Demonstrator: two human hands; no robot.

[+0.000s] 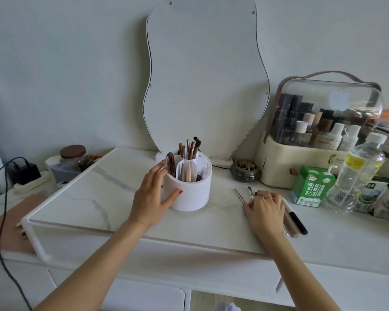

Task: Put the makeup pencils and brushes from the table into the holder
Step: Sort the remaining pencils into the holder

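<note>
Sitting upright mid-worktop, the white round holder (pixel 190 187) has several compartments already stocked: brushes and pencils in the rear tube, a brown pencil in the left slot, pale items in the middle. Left hand (pixel 152 194) wraps its left side, fingers (pixel 161 167) spread and curved against the wall up near the rim, thumb pressed on the front face; a light bracing grip. Loose pencils and brushes (pixel 293 218) lie on the worktop (pixel 99 198) right of the holder, well apart from it. Right hand (pixel 264 208) lies palm-down over them, fingers (pixel 248 204) mostly straight and close together, tips touching the brush handles; cannot tell whether any is pinched underneath. Two thin brushes (pixel 239 195) poke out past the fingertips toward the back, a black pen and a tan pencil stick out from under the hand toward the front edge. Behind the holder, a wavy-edged mirror (pixel 202 75) leans on the wall. Right side: clear-lidded cosmetics case (pixel 319 140), small brass censer (pixel 245 170), green drink carton (pixel 310 187), plastic water bottle (pixel 357 171). Left side: brown-lidded jar (pixel 73 157), black charger with cable (pixel 24 171).
</note>
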